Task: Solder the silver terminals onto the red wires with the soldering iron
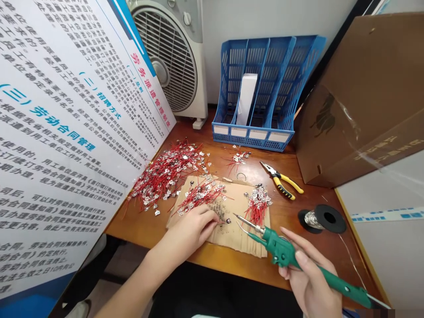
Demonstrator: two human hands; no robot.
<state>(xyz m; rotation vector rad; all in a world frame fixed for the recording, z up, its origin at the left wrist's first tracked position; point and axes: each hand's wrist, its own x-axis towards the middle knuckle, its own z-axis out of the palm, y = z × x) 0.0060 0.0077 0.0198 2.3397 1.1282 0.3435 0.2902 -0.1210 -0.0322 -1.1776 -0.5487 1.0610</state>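
My left hand (202, 223) rests over the cardboard sheet (232, 243), its thumb and fingertips pinched on a small red-wired part whose dark round end (228, 220) pokes out. In my right hand (313, 269) lies a green soldering iron (281, 249), gripped round its body, with the metal tip pointing left and a thin curved tube beneath it. The tip is a short way right of the pinched part, apart from it. On the cardboard, one bunch of red-wired parts (202, 194) lies behind my left hand and another bunch (258, 205) behind the iron's tip.
A large heap of red-wired parts (168, 170) covers the left of the table. Yellow-black pliers (281, 179) and a solder spool (321, 219) lie right. Behind stand a blue file rack (253, 132) and a box fan (165, 57); a brown carton (357, 101) bounds the right.
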